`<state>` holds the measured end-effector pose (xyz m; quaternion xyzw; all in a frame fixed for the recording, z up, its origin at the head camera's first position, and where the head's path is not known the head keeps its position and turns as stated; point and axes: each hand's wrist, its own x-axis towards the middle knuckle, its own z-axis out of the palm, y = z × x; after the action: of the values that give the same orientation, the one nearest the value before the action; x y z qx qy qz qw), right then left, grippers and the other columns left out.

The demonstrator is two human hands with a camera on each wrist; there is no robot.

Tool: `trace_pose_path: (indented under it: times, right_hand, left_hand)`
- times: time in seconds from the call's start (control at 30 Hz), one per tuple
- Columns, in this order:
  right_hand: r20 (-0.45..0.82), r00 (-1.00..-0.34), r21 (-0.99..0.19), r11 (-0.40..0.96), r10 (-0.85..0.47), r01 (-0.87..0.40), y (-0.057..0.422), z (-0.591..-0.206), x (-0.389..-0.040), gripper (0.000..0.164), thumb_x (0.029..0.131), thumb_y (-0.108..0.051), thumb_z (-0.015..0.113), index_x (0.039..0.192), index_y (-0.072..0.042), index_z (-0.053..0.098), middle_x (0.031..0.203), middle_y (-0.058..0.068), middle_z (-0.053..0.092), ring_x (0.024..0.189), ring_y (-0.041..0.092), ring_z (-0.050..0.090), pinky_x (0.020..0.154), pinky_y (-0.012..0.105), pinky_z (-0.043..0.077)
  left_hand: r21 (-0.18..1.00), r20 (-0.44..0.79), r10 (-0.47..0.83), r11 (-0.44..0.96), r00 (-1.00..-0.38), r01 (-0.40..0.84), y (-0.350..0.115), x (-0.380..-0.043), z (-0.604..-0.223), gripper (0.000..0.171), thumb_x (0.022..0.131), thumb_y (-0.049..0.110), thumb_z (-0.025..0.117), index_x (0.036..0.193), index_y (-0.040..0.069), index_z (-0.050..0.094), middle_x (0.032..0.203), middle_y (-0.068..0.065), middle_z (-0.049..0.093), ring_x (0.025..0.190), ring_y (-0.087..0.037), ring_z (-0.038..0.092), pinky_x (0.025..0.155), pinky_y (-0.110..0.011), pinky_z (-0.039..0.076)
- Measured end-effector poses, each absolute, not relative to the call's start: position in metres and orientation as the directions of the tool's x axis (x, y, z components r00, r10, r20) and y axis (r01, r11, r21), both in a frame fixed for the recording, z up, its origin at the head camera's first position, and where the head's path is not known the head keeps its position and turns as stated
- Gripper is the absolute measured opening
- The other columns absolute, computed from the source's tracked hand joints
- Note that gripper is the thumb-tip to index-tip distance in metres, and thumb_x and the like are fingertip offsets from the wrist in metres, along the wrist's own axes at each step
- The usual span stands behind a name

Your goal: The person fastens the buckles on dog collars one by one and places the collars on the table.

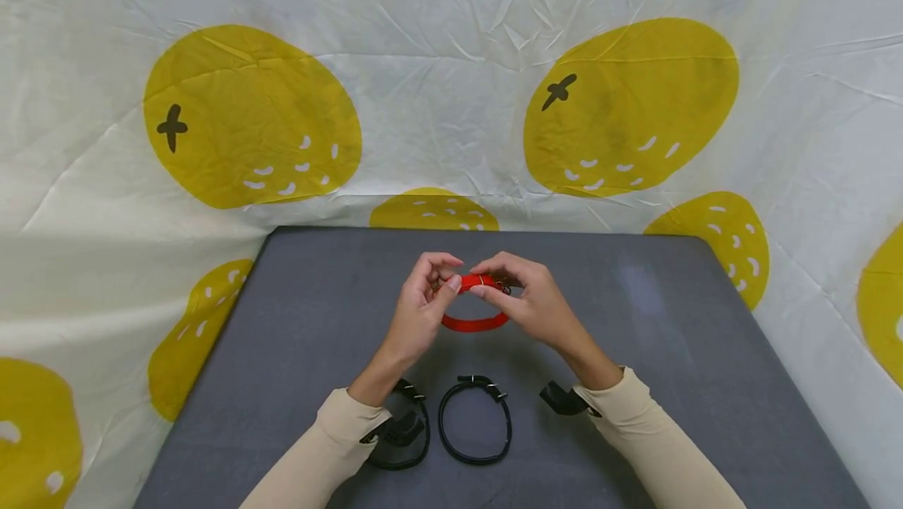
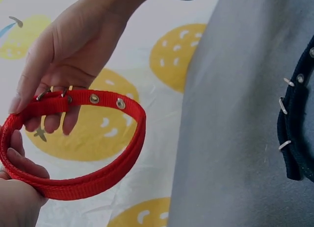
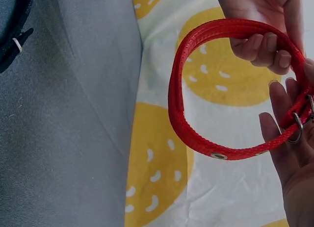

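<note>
A red collar with metal eyelets and a buckle is raised above the dark table, closed into a loop. My left hand pinches one side of its band between thumb and fingers. On the other side, by the buckle, my right hand grips the collar with thumb and fingertips. In the left wrist view, the strap end of the red collar runs through the buckle, and two eyelets show beyond it. The right wrist view shows the left fingers curled round the far part of the band.
On the grey table near me lie two buckled black collars. One black collar is in full view; the other black collar is partly hidden under my left wrist. A white cloth with yellow fruit shapes hangs behind.
</note>
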<state>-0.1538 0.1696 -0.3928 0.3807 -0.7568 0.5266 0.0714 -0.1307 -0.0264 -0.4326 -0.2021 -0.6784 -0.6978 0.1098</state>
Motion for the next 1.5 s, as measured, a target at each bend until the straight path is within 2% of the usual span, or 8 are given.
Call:
trace_pose_path:
  times: [0.13,0.33,0.5,0.77,0.9,1.13,1.3,1.5]
  right_hand:
    - [0.457,-0.73,-0.781,0.163,-0.509,-0.603,0.172,-0.393,-0.155,0.024,0.088,0.001,0.076,0.112,-0.001,0.07,0.101,0.008,0.071,0.081,0.022,0.067,0.077,0.031,0.058]
    - [0.422,-0.712,-0.772,0.188,-0.561,-0.607,0.186,-0.391,-0.16,0.035,0.087,0.002,0.076,0.122,0.001,0.068,0.108,0.01,0.067,0.093,0.025,0.069,0.082,0.04,0.06]
    - [0.361,-0.73,-0.786,0.232,-0.58,-0.573,0.199,-0.397,-0.163,0.037,0.089,0.001,0.075,0.125,-0.003,0.069,0.107,0.008,0.068,0.093,0.025,0.069,0.078,0.036,0.061]
    - [0.264,-0.79,-0.839,0.272,-0.553,-0.471,0.218,-0.424,-0.178,0.034,0.093,-0.006,0.074,0.126,-0.014,0.07,0.109,0.003,0.07,0.095,0.024,0.071,0.08,0.032,0.059]
    - [0.209,-0.798,-0.872,0.261,-0.565,-0.413,0.226,-0.43,-0.181,0.032,0.094,-0.01,0.073,0.126,-0.017,0.07,0.105,0.003,0.072,0.091,0.022,0.072,0.077,0.034,0.06]
    - [0.11,-0.807,-0.903,0.281,-0.581,-0.326,0.235,-0.434,-0.181,0.03,0.096,-0.018,0.072,0.126,-0.016,0.069,0.099,0.006,0.075,0.089,0.023,0.071,0.076,0.041,0.06]
    - [0.022,-0.808,-0.927,0.291,-0.588,-0.236,0.242,-0.438,-0.181,0.033,0.098,-0.024,0.071,0.13,-0.017,0.067,0.102,0.007,0.075,0.09,0.028,0.071,0.078,0.049,0.06]
    - [-0.061,-0.786,-0.956,0.263,-0.615,-0.132,0.255,-0.442,-0.182,0.036,0.098,-0.021,0.07,0.133,-0.015,0.065,0.11,0.016,0.072,0.095,0.035,0.07,0.083,0.044,0.06]
  left_hand:
    - [0.909,0.416,0.113,-0.039,-0.902,0.415,-0.027,-0.13,-0.432,0.021,0.102,0.003,0.059,0.122,-0.001,0.058,0.1,-0.019,0.059,0.084,-0.018,0.055,0.077,-0.024,0.048]
    - [0.94,0.341,0.092,-0.009,-0.935,0.342,-0.028,-0.131,-0.432,0.016,0.102,0.012,0.062,0.114,0.003,0.067,0.098,-0.018,0.065,0.077,-0.02,0.055,0.07,-0.024,0.048]
    - [0.957,0.289,0.104,-0.019,-0.952,0.289,-0.03,-0.134,-0.433,0.019,0.102,0.018,0.063,0.116,0.005,0.068,0.1,-0.019,0.065,0.078,-0.032,0.055,0.069,-0.025,0.049]
    - [0.976,0.204,0.255,0.023,-0.945,0.216,-0.036,-0.136,-0.435,0.025,0.102,0.015,0.063,0.126,0.012,0.066,0.108,-0.01,0.065,0.086,-0.039,0.058,0.074,-0.033,0.054]
    - [0.972,0.172,0.304,0.103,-0.937,0.212,-0.04,-0.138,-0.436,0.03,0.1,0.011,0.065,0.129,0.019,0.065,0.111,-0.008,0.065,0.091,-0.035,0.061,0.076,-0.039,0.055]
    - [0.951,0.089,0.378,0.244,-0.922,0.192,-0.043,-0.141,-0.438,0.043,0.097,0.005,0.067,0.136,0.023,0.062,0.124,-0.006,0.062,0.102,-0.025,0.06,0.077,-0.037,0.056]
    - [0.958,0.044,0.408,0.242,-0.912,0.154,-0.04,-0.145,-0.445,0.044,0.096,0.005,0.067,0.137,0.021,0.061,0.126,-0.012,0.062,0.101,-0.026,0.061,0.076,-0.039,0.059]
    - [0.982,-0.007,0.416,0.176,-0.909,0.073,-0.037,-0.146,-0.452,0.043,0.096,0.006,0.07,0.136,0.019,0.061,0.126,-0.017,0.06,0.099,-0.03,0.062,0.074,-0.043,0.061]
